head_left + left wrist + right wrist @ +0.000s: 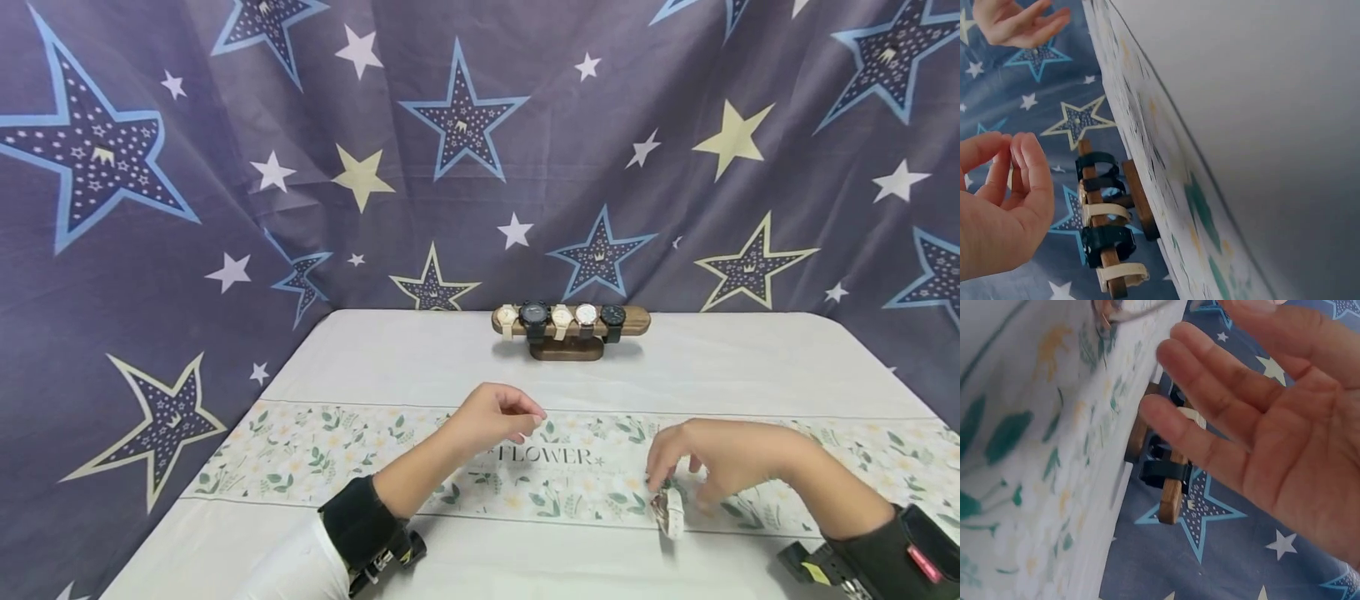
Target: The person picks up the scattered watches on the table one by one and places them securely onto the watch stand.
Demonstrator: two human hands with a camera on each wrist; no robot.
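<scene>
White-strap watch point(670, 510) stands on edge on the floral table runner point(300, 454), just under the right hand point(708, 467) fingertips; touching or not, cannot tell. Right wrist view shows that hand's fingers straight and spread, holding nothing. Left hand point(491, 417) hovers loosely curled, empty, well left of the watch. Left wrist view shows the wooden watch stand point(1102, 219) with five watches side-on.

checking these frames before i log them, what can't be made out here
- Watch on the table: head view, face too small to read; the right hand covers part of it.
- Right wrist view: only a metal rim of it shows, cut by the top edge.
- Watches on the wooden stand: dials too small.
- Left hand: fingers curled, nothing seen between them.
</scene>
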